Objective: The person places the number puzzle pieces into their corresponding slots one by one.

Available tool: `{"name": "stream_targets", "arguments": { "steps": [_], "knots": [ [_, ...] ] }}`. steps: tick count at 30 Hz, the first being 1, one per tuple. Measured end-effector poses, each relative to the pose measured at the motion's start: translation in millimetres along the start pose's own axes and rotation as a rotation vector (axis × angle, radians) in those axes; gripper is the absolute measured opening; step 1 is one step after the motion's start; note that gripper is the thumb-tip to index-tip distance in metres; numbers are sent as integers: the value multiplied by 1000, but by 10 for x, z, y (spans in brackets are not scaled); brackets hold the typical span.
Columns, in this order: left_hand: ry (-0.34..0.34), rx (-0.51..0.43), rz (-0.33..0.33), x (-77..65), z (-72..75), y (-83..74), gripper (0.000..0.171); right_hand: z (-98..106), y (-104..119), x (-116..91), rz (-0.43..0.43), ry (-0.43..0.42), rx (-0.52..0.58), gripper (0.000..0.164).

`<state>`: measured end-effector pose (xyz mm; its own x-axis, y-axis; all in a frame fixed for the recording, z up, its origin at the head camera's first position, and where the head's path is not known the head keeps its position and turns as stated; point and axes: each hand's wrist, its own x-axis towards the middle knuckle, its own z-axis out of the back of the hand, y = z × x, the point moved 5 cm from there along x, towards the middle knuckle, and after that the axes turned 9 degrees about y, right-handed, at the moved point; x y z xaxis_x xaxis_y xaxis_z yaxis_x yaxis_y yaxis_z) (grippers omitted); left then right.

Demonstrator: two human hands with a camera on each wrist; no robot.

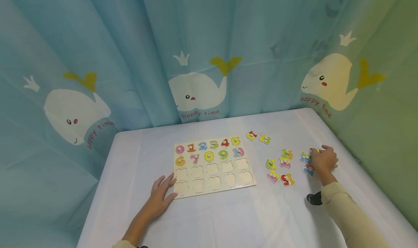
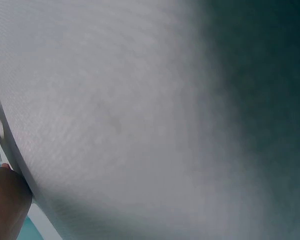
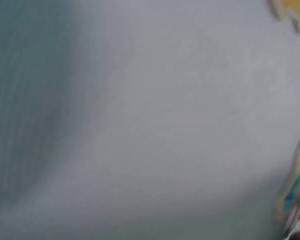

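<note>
A wooden number puzzle board lies on the table, its two upper rows filled with the numbers 0 to 10 on small knobs and its two lower rows showing bare recesses. My left hand rests at the board's left edge, fingers spread, fingertips on the rim. At the right, my right hand reaches down over a red-and-yellow number piece, which it partly covers. I cannot tell whether the fingers pinch it. Beside that hand lie a blue-and-green piece and a blue piece.
Several loose number pieces lie between board and right hand, among them an orange-and-red 15 and a pink-and-yellow piece. A green-and-yellow 13 and a red-and-yellow piece sit farther back. A whale-print curtain hangs behind the white table.
</note>
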<state>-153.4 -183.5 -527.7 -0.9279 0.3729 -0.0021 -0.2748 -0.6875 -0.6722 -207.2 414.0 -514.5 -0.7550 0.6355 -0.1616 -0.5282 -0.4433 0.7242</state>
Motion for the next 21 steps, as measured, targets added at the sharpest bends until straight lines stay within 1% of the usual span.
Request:
{"name": "stream_targets", "arguments": {
  "steps": [4, 9, 13, 16, 21],
  "knots": [
    [-3, 4, -12, -3, 4, -1, 47, -23, -101, 44, 11, 33, -13, 49],
    [-8, -2, -25, 5, -5, 3, 47, -12, -122, 95, 36, 14, -37, 51],
    [-5, 3, -23, 8, -23, -2, 48, 2, -109, 101, 46, 17, -56, 47],
    [-2, 7, -8, 6, -19, -6, 49, -30, -50, 82, 87, 30, -45, 44],
    [0, 3, 3, -2, 1, -10, 47, -180, 151, 35, 183, 94, -22, 46]
  ]
}}
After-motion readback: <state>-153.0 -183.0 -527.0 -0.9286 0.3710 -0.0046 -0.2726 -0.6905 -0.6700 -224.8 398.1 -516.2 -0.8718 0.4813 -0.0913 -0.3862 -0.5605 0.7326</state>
